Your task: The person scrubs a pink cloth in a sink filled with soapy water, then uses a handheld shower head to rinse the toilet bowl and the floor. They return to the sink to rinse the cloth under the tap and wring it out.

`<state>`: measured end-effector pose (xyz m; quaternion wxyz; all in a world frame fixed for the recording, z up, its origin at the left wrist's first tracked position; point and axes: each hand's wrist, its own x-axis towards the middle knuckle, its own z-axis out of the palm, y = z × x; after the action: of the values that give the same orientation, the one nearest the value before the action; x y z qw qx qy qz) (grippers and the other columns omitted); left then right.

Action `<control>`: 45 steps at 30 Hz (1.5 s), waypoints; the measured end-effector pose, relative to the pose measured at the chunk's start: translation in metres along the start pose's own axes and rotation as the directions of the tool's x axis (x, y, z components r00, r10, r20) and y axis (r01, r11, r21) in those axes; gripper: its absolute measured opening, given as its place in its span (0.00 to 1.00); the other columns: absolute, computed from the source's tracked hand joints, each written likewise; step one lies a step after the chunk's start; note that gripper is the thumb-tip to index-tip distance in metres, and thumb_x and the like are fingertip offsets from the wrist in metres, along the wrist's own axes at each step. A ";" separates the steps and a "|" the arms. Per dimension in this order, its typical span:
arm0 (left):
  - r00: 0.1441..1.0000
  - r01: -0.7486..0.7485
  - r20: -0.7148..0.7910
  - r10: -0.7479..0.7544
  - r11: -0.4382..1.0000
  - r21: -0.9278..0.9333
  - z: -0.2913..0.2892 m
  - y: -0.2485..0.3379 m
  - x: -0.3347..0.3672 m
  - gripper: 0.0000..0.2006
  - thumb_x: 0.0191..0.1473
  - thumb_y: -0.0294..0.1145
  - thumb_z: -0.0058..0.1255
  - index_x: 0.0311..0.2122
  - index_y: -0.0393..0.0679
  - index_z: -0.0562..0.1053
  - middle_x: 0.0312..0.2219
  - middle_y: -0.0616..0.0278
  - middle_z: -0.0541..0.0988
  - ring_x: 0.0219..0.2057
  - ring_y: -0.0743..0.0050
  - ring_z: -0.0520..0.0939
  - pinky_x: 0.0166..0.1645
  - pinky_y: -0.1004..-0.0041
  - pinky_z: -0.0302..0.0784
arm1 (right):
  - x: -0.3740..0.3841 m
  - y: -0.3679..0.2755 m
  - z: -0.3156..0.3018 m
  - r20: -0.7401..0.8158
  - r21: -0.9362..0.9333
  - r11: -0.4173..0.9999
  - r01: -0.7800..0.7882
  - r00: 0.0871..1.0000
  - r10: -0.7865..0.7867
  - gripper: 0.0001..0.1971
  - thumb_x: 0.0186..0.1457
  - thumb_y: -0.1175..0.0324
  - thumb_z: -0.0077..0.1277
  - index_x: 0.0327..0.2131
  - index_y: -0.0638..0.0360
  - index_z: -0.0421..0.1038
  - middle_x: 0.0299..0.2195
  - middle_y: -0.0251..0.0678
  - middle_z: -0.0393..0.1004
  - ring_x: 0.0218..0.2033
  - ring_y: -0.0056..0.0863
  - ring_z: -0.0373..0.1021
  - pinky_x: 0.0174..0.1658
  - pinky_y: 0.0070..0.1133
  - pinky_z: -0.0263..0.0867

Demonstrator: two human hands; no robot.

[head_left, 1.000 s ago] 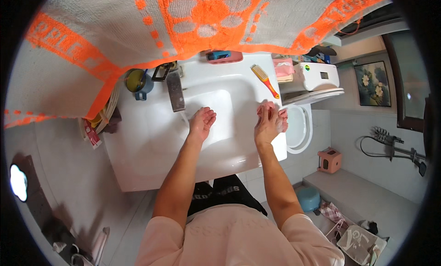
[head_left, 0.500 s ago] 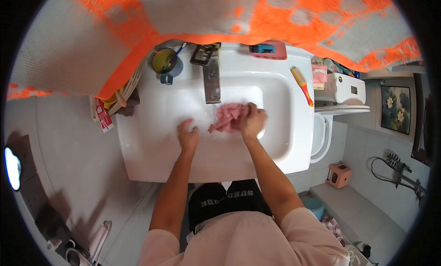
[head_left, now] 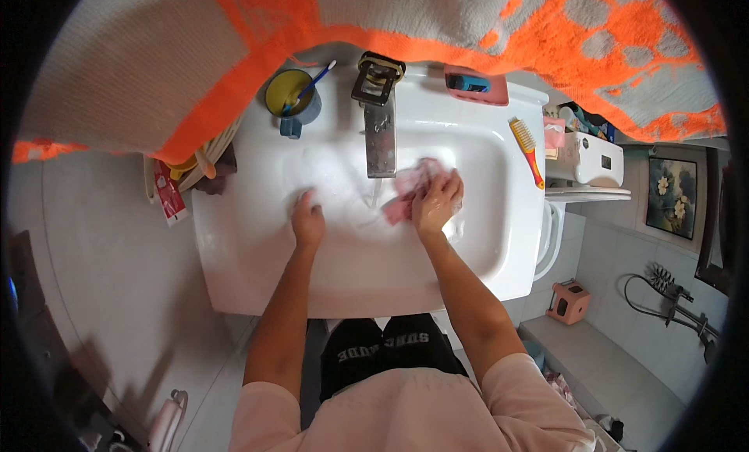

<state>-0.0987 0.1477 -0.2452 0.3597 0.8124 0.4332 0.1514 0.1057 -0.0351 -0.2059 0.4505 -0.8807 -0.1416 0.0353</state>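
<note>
A wet, crumpled pink cloth (head_left: 406,185) lies in the white sink (head_left: 484,218), just right of the faucet's end. My right hand (head_left: 438,204) is on the cloth's right side, its fingers bent over the fabric and partly hiding it. Left of the faucet, my left hand (head_left: 307,219) hovers over the basin with nothing in it, thumb and fingers apart. The dark, flat faucet (head_left: 381,144) reaches out over the basin, and a thin stream of water seems to fall below its tip. A whitish blur covers the basin floor between my hands.
On the sink's back ledge stand a mug (head_left: 306,107) holding a toothbrush and a pink tray (head_left: 491,93) with a blue item. A hairbrush (head_left: 528,151) rests on the right rim. An orange-and-grey towel (head_left: 351,11) hangs across the top; a basket (head_left: 226,144) sits at left.
The view has shifted slightly. My right hand has pressed the cloth a little farther from the faucet's end, and the cloth has changed shape. The whitish blur in the basin has appeared.
</note>
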 end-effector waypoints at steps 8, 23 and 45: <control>0.822 0.558 0.293 -0.488 0.590 -0.584 -0.007 0.049 -0.001 0.18 0.62 0.37 0.44 0.53 0.43 0.73 0.45 0.59 0.78 0.46 0.67 0.78 0.51 0.67 0.74 | -0.047 -0.056 0.078 0.711 -0.045 0.905 0.423 0.650 -0.269 0.30 0.46 0.66 0.59 0.56 0.48 0.69 0.60 0.38 0.64 0.58 0.44 0.62 0.57 0.36 0.63; 0.863 0.485 0.505 -0.017 0.308 -0.819 0.009 0.101 0.015 0.27 0.62 0.52 0.43 0.58 0.43 0.67 0.50 0.63 0.75 0.50 0.64 0.76 0.51 0.65 0.73 | -0.046 -0.085 0.028 0.188 0.288 0.933 0.217 0.942 -0.277 0.10 0.52 0.72 0.48 0.39 0.63 0.71 0.34 0.50 0.74 0.36 0.50 0.68 0.40 0.37 0.63; 0.654 0.724 0.724 -0.220 -0.097 -0.683 0.051 0.102 0.017 0.12 0.62 0.38 0.47 0.44 0.42 0.75 0.37 0.61 0.80 0.43 0.62 0.80 0.52 0.61 0.77 | 0.020 -0.048 0.010 0.665 0.441 0.372 -0.817 0.576 0.476 0.15 0.68 0.59 0.42 0.32 0.60 0.69 0.25 0.32 0.70 0.25 0.23 0.67 0.30 0.24 0.66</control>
<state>-0.0001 0.1012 -0.2087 0.8942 0.1616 0.4088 0.0847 0.1120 0.0050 -0.1724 0.6555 -0.5784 0.1579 0.4592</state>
